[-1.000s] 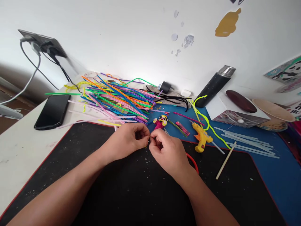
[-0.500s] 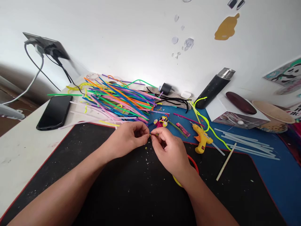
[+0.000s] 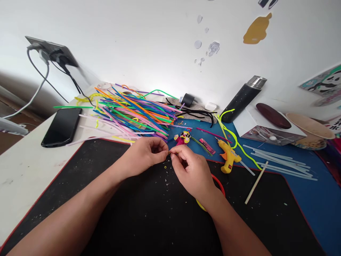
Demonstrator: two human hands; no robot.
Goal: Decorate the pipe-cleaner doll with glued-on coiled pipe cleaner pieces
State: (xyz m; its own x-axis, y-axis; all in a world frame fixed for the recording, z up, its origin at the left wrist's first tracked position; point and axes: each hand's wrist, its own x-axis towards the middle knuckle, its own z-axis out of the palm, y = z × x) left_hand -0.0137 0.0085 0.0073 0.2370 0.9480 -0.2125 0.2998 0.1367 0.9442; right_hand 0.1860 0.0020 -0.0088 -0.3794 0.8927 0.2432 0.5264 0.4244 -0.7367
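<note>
My left hand [image 3: 147, 154] and my right hand [image 3: 190, 167] meet fingertip to fingertip above the black mat [image 3: 149, 217]. Each is closed in a pinch. A tiny yellowish piece shows between the fingertips, too small to make out. Just beyond my right hand lies a small pipe-cleaner figure [image 3: 183, 137] with a yellow-and-black head and a magenta body, partly hidden by that hand. A small yellow ring [image 3: 165, 167] and pale scraps sit on the mat below my fingers. A red and yellow loop [image 3: 218, 185] is partly covered by my right wrist.
A heap of coloured pipe cleaners [image 3: 138, 113] fills the back left, near a black phone [image 3: 61, 127]. To the right are a yellow glue gun [image 3: 227, 156], glue sticks [image 3: 285, 165], a wooden stick [image 3: 256, 183], a black flask [image 3: 243, 97] and a box [image 3: 271, 133].
Both hands keep almost the same place and pinch. The fingertips have shifted slightly, and less of the yellow piece shows between them.
</note>
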